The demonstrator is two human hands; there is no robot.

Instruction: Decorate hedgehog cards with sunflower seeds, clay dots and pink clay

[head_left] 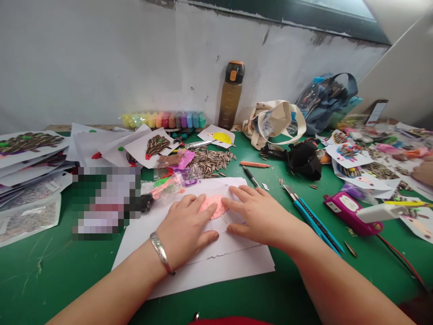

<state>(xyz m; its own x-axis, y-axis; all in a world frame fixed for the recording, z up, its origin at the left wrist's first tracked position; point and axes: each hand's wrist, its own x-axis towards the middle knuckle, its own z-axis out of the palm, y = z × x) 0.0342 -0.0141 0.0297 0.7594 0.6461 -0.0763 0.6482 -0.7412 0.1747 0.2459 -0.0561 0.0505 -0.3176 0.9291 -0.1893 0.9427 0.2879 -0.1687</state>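
Observation:
A flattened patch of pink modelling clay (pixel 214 206) lies on a torn sheet of white paper (pixel 233 239), with thin pencil lines running down below it. My left hand (pixel 189 221), a silver bracelet at its wrist, rests flat with fingers over the clay's left side. From the right, my right hand (pixel 253 212) touches the clay's right edge, its fingers spread. Neither hand grips anything. More white sheets (pixel 169 282) lie beneath. Opened packets of coloured clay (pixel 169 185) sit just beyond my left hand.
Sunflower seeds (pixel 211 160) are heaped behind the paper. An orange pencil (pixel 255 164), a pen (pixel 251 176) and blue cutters (pixel 316 223) lie rightward, near a magenta glue gun (pixel 352 212). A bottle (pixel 232 97) stands by the wall. Another person's hand (pixel 422 171) is at far right.

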